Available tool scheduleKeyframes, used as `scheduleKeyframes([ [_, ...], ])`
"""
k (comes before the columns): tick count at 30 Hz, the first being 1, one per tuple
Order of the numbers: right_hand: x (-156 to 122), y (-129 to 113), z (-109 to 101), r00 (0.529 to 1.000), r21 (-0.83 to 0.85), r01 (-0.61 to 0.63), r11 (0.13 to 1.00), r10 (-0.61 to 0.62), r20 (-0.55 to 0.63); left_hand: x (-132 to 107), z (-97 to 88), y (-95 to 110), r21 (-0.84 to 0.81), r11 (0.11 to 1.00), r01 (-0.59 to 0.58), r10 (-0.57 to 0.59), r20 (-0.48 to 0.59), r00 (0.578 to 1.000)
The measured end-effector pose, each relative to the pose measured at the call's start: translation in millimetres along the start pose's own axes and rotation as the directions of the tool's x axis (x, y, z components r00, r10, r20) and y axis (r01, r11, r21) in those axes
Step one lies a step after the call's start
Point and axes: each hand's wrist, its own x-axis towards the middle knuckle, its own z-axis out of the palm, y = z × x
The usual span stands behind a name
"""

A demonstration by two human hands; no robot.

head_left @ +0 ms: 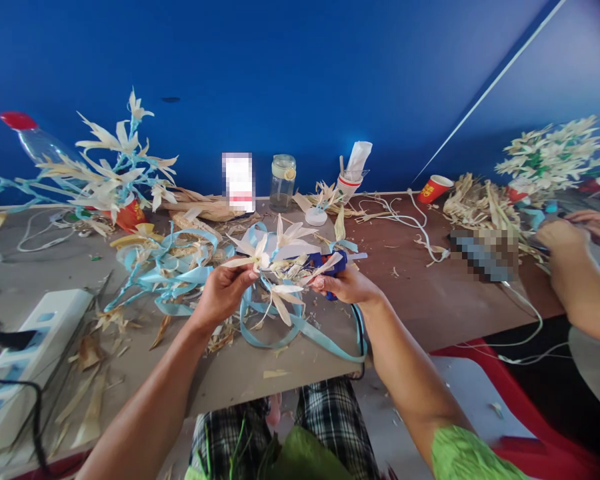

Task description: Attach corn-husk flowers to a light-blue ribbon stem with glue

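Pinched between the thumb and fingers of my left hand (223, 290) is a cream flower (254, 253) of corn-husk petals. My right hand (353, 283) is wrapped round a dark blue hot glue gun (334, 264), a pale glue stick poking out at its back. A single husk strip (327, 267) lies by my right fingertips; whether they pinch it I cannot tell. The gun's nozzle is hidden among the petals. Just below hangs another husk flower (283, 300), and light blue ribbon (325, 335) loops on the table under both hands.
Tangled ribbon (180, 267) and husk scraps lie left. A white power strip (40, 353) stands front left. Behind are a flower arrangement (123, 147), a glass jar (283, 183) and a red paper cup (435, 189). At right, a co-worker's arm (575, 267) reaches over the table.
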Motion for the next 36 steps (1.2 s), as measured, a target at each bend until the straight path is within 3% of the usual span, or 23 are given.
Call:
scheduleKeyframes([
  [7,2.2,-4.1,1.2,1.0,0.007,-0.025,1.0,0.025,0.018,-1.0,-1.8,-8.2,0.022,0.999,0.032,-0.032,-0.025,0.999],
  [16,0.4,5.7,-3.7,1.0,0.167,-0.024,0.986,0.023,0.007,-2.4,-1.8,-9.4,-0.003,1.0,0.017,-0.017,-0.057,0.998],
  [25,0.3,9.0,-9.6,0.994,0.226,-0.066,0.972,0.084,-0.074,-0.9,0.4,-5.9,-0.014,1.0,0.011,-0.012,-0.078,0.997],
  [27,3.3,11.0,-9.8,0.987,0.18,-0.066,0.982,0.09,-0.13,-0.5,1.6,-4.1,-0.019,1.0,0.021,-0.023,-0.072,0.997],
  [30,9.8,14.5,-10.2,0.964,-0.023,-0.115,0.993,0.105,-0.246,0.2,3.4,-1.1,-0.01,0.998,0.056,-0.056,-0.054,0.997],
  [33,16.2,19.4,-11.8,0.928,-0.278,-0.179,0.944,0.069,-0.366,0.5,4.6,0.2,-0.021,0.998,0.059,-0.061,-0.094,0.994],
  [36,19.9,25.0,-14.9,0.909,-0.399,-0.21,0.893,0.027,-0.417,-0.4,5.0,0.2,-0.024,0.998,0.066,-0.068,-0.099,0.993],
])
